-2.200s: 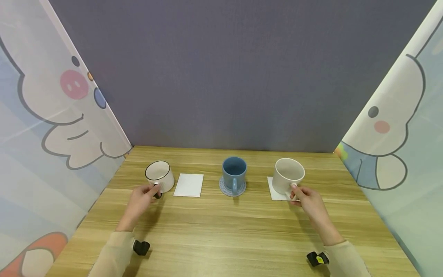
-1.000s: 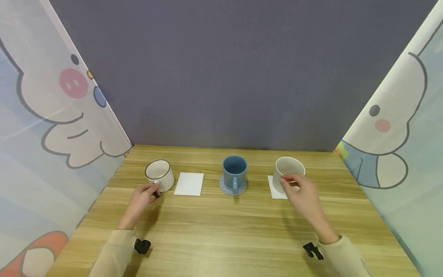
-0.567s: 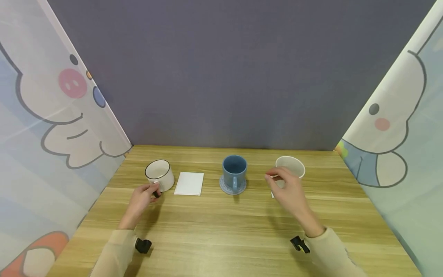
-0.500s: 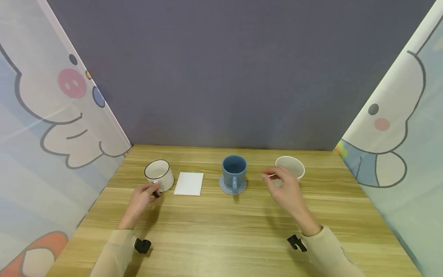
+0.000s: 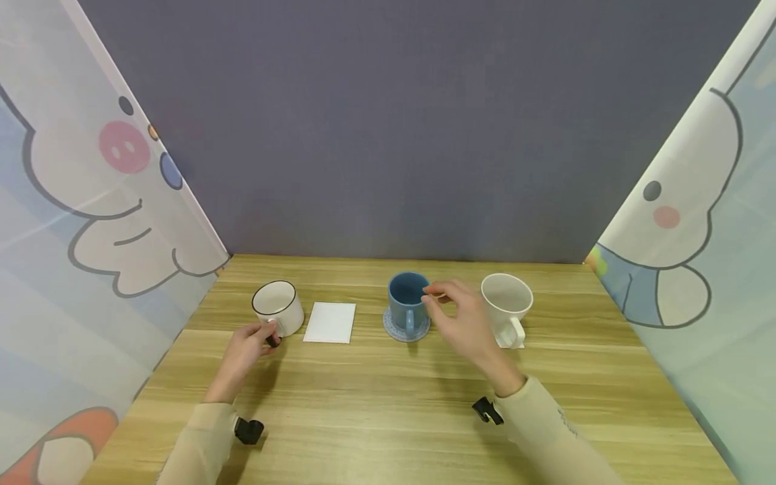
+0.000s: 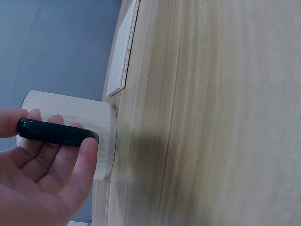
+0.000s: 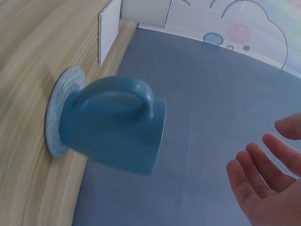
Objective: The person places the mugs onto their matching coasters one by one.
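Observation:
At the left, my left hand (image 5: 245,350) holds the black handle (image 6: 56,133) of a white mug (image 5: 279,308) with a dark rim. The mug stands upright on the table beside a white square coaster (image 5: 330,322). In the middle, a blue mug (image 5: 408,296) sits on a round grey-blue coaster (image 5: 393,331), its handle toward me. My right hand (image 5: 465,327) hovers just right of the blue mug's rim; in the right wrist view its fingers (image 7: 256,172) are loosely bent, apart from the mug and holding nothing. A cream mug (image 5: 506,303) stands on a mostly hidden white coaster at the right.
The wooden table (image 5: 364,411) runs back to a grey panel (image 5: 388,135). Cartoon-printed curtains (image 5: 48,269) flank it on both sides. A small black camera sits on each wrist.
My right hand has let go of the cream mug's handle, lifted, and moved left to near the blue mug. My left hand keeps hold of the white mug's handle.

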A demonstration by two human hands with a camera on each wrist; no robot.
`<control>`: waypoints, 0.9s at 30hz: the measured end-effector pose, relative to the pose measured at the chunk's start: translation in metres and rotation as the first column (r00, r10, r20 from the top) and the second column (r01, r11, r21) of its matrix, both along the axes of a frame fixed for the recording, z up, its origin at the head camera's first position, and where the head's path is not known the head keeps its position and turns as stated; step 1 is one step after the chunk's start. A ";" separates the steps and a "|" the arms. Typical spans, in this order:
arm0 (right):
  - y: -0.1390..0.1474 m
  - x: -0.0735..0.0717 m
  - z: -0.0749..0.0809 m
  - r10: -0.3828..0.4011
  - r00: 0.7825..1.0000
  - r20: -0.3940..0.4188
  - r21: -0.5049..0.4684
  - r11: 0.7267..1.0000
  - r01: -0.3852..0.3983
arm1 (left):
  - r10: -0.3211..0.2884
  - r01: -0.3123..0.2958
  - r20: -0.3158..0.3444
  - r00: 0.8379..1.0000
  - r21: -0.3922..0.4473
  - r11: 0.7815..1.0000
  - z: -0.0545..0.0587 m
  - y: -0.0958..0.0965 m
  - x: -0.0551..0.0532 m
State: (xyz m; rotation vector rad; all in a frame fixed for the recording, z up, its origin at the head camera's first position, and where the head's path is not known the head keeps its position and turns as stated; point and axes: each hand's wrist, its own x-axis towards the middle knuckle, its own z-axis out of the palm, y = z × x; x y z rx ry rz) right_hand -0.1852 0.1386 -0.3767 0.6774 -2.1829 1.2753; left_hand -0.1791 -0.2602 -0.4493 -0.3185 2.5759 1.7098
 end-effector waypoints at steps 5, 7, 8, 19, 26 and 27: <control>-0.015 -0.002 0.004 0.027 0.999 0.020 -0.003 1.000 -0.027 | 0.004 -0.004 0.004 1.000 -0.001 1.000 0.000 -0.001 0.001; -0.020 -0.004 0.004 0.040 0.999 0.030 -0.006 0.999 -0.039 | 0.004 -0.004 0.003 1.000 -0.006 1.000 0.001 0.000 0.001; -0.022 -0.005 0.004 0.042 0.999 0.034 -0.006 0.999 -0.042 | 0.004 -0.004 0.002 1.000 -0.008 1.000 0.000 0.000 0.001; -0.044 -0.013 0.009 0.049 0.992 0.115 0.025 0.998 -0.052 | 0.005 -0.005 -0.006 1.000 0.002 1.000 -0.001 0.000 0.001; -0.059 -0.020 0.009 0.055 0.994 0.091 0.024 0.998 -0.057 | 0.017 -0.017 0.010 1.000 0.005 1.000 -0.002 0.000 0.001; -0.062 -0.020 0.009 0.055 0.994 0.093 0.021 0.998 -0.057 | 0.017 -0.017 0.010 1.000 0.004 1.000 -0.002 0.000 0.001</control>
